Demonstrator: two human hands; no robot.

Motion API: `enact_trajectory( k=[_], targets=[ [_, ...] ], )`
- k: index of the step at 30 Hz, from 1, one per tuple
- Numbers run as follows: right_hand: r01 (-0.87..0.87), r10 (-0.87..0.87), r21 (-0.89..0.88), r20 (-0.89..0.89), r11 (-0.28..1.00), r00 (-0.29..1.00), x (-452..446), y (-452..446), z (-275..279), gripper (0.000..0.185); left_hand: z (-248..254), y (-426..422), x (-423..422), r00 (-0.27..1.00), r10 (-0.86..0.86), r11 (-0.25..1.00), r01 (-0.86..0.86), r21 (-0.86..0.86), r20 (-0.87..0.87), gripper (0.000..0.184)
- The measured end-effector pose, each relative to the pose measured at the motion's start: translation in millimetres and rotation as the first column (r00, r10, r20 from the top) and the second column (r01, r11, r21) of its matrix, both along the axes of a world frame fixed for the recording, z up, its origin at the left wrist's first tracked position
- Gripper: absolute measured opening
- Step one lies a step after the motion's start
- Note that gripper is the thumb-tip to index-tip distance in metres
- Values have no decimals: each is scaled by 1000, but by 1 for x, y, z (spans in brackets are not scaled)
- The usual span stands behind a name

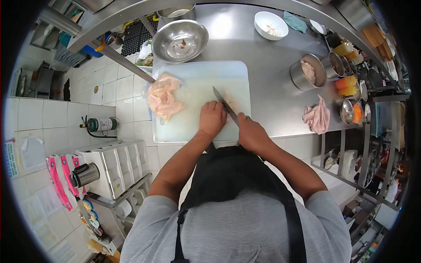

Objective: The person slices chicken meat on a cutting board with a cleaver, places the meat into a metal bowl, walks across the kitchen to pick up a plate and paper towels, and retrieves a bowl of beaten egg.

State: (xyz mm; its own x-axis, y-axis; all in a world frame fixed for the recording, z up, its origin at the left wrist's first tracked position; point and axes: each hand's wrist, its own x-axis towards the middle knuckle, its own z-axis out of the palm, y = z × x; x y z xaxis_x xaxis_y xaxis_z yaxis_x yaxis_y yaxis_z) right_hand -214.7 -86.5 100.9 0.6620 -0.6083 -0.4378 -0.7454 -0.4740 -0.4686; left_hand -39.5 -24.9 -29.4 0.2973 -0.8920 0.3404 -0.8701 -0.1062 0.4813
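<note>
My right hand (253, 133) is wrapped round the handle of a knife (224, 103), whose blade points up and left over the white cutting board (197, 72). Just left of the blade, my left hand (212, 117) rests on the board with its fingers curled together; what is under them is hidden. Some pale raw meat (230, 101) lies against the right side of the blade. A larger heap of raw meat (163, 98) sits on plastic at the board's left edge.
Behind the board stands a steel bowl (180, 41). Farther right on the steel table are a white bowl (271, 26), a pot with meat (308, 72) and a pink cloth (317, 115). A metal post (127, 59) rises at the left.
</note>
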Motion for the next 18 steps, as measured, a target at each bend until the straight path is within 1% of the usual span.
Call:
enact_trajectory(
  k=[2,5,8,11,14,17,18],
  targets=[
    [27,-23,-55,76,998,997,22,-8,-20,31,-4,-1,1,1000,-14,1000,14,-6,12,13],
    [12,-5,-57,130,998,992,55,-33,-23,32,-5,-1,2,999,-34,999,34,-13,13,14],
    [-29,30,-15,101,999,994,61,-58,-27,32,-5,0,4,999,-36,998,35,-48,-16,14],
    [-89,92,-71,36,994,995,36,-46,-1,31,6,9,4,993,68,994,-75,-78,-92,13],
    [-95,95,-2,-25,995,995,9,-23,31,30,7,9,6,994,50,998,-53,-35,-97,14],
    [-101,102,15,-107,995,989,-2,-4,31,28,9,9,5,998,26,1000,-26,-1,-62,13],
    [-82,82,1,-80,997,993,-4,0,19,27,7,8,5,998,15,1000,-16,-6,-53,13]
  ],
)
